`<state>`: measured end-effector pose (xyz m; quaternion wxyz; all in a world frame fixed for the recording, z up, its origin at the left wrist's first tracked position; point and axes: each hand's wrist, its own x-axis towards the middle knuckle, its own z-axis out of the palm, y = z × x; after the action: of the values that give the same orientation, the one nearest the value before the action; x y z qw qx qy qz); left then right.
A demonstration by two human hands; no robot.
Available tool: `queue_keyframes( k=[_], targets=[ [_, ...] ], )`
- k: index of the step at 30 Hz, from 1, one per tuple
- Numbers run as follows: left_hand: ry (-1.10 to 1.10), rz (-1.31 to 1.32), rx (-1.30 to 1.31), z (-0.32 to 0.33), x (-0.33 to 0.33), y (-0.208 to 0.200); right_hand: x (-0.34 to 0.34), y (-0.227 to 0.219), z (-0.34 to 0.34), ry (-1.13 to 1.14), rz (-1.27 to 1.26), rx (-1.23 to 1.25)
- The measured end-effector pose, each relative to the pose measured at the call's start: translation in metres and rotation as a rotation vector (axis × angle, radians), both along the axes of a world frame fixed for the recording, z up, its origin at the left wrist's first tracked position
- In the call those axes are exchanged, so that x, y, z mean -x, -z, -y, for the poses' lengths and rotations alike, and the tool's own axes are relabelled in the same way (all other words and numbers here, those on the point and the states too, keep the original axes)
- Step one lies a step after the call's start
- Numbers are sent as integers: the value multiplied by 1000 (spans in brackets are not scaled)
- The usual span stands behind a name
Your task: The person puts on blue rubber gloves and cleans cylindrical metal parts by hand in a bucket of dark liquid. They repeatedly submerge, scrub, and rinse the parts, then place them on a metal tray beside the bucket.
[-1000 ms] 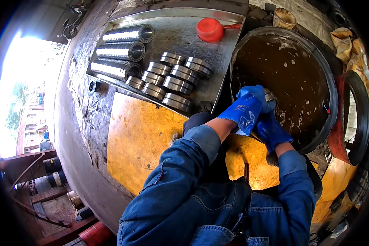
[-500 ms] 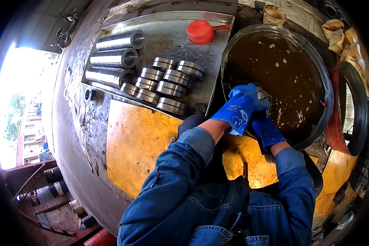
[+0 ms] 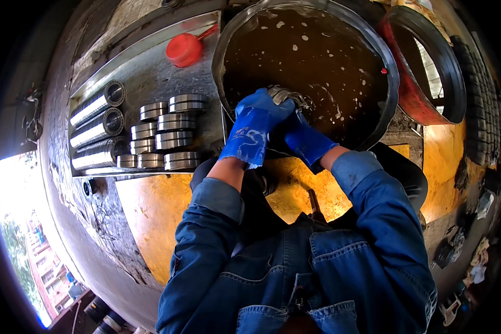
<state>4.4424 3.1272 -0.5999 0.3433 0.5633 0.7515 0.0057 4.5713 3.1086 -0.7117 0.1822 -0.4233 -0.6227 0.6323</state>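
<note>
Both hands wear blue rubber gloves and meet over the near edge of a wide round tub (image 3: 388,106) of dark brown liquid (image 3: 328,67). My left hand (image 3: 261,108) has its fingers closed round a wet, ribbed, shiny grey metal part (image 3: 286,94), which looks like a bearing ring. Close against it, my right hand (image 3: 298,125) is closed at the part's near side, its fingertips mostly hidden. The part's lower side is covered by the gloves. Pale froth spots float on the liquid.
Left of the tub, a metal tray (image 3: 139,61) bears several steel bearing rings (image 3: 175,122), three long stacks of rings (image 3: 97,125) and a red dipper (image 3: 184,50). A red-and-black hoop (image 3: 412,83) stands right of the tub. Yellow board (image 3: 150,206) lies below the tray.
The view has turned, so tray, tub and hoop sit further left and higher in the picture. Both hands stay together at the tub's near side, still round the metal part.
</note>
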Motion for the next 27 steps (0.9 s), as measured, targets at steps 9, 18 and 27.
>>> queue_keyframes(
  k=[9, 18, 27],
  targets=[
    [-65, -34, 59, -2, 12, 30, -37, -18, -4, 42, -30, 347],
    [16, -38, 73, -7, -3, 25, -4, 7, 8, 195, -128, -114],
    [-23, -39, 115, -3, 11, 12, -31, -9, 1, 81, -129, 367]
  ],
)
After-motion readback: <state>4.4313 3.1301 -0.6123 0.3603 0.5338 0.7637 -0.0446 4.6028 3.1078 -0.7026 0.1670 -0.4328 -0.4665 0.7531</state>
